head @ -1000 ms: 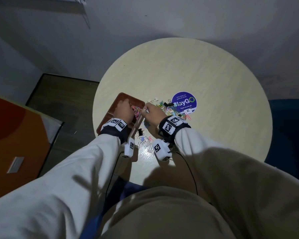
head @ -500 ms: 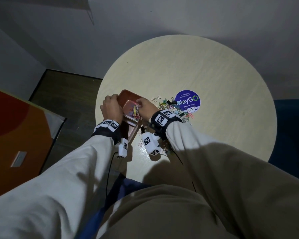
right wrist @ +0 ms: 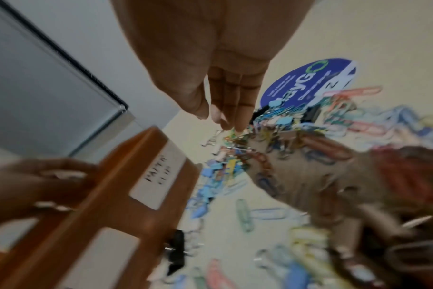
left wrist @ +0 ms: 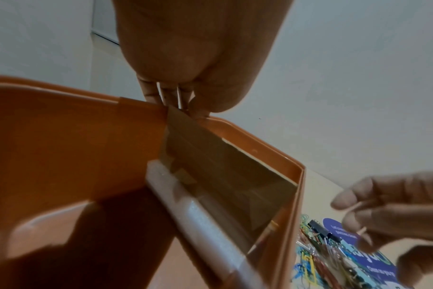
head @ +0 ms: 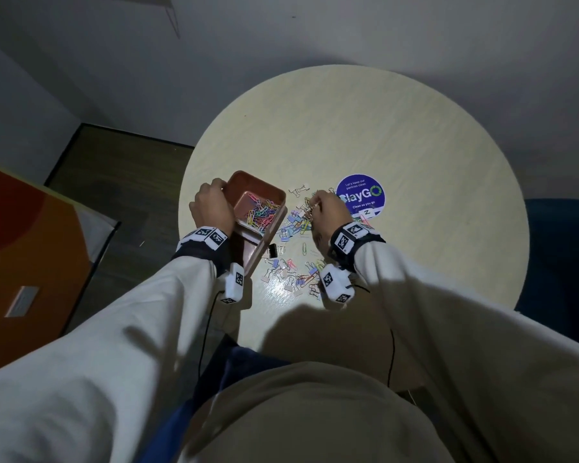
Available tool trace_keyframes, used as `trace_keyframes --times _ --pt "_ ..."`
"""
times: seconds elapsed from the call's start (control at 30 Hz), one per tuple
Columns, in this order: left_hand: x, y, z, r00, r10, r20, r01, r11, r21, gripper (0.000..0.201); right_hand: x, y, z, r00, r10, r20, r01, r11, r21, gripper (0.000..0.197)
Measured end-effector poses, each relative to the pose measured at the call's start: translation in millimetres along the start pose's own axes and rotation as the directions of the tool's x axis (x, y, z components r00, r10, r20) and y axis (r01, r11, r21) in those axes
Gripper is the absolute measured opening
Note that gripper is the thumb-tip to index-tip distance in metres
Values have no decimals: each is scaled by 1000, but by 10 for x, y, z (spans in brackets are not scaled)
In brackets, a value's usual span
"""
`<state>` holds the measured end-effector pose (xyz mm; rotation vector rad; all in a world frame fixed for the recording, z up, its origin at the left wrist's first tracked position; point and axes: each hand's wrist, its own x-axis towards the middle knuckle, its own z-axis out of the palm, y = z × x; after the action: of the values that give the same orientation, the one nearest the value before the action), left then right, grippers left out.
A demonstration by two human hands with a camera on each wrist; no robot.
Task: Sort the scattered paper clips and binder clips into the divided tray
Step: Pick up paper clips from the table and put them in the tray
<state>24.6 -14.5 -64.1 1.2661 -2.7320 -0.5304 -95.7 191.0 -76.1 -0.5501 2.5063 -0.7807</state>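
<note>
The brown divided tray (head: 278, 195) stands tilted on the table's left part, and its far compartment holds several coloured paper clips (head: 260, 212). My left hand (head: 211, 208) grips the tray's left rim (left wrist: 136, 101), fingers curled over the edge. A cardboard divider (left wrist: 223, 166) crosses the tray. My right hand (head: 328, 210) hovers over the scattered pile of clips (head: 295, 227), its fingers (right wrist: 231, 109) straight and pointing down, tips touching the pile (right wrist: 272, 125). Thumb and fingertips are close together, and I see nothing plainly held. A white label (right wrist: 158, 176) is stuck on the tray's side.
A round blue sticker (head: 360, 198) lies right of the pile on the pale round table (head: 398, 135). More binder clips and paper clips (head: 291, 275) lie near the front edge, with a black binder clip (head: 271, 250) beside the tray. An orange cabinet (head: 20, 248) stands to the left.
My right hand has moved from over the tray's clip compartment rightward to the scattered pile. The left hand keeps holding the tilted tray.
</note>
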Motion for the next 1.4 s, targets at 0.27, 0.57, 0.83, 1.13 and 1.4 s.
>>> trace_keyframes --times 0.27,0.57,0.83,1.13,1.4 --pt "48 11 20 999 -38 19 38 999 -9 40 103 135 259 986 -38 163 100 916 -389 46" --pt "-7 206 -7 999 -28 -36 28 1000 2 39 122 135 520 988 -48 145 97 930 -353 36" --pt "-118 408 1 994 49 -102 -53 998 -32 37 127 272 495 992 -64 109 76 991 -112 37" --pt "-291 1041 313 923 376 -88 -385 876 -291 30 84 416 381 999 52 -7 -52 995 84 30" --pt "-191 1407 740 831 396 391 -415 909 -39 37 43 699 351 988 150 -41 -145 983 113 19"
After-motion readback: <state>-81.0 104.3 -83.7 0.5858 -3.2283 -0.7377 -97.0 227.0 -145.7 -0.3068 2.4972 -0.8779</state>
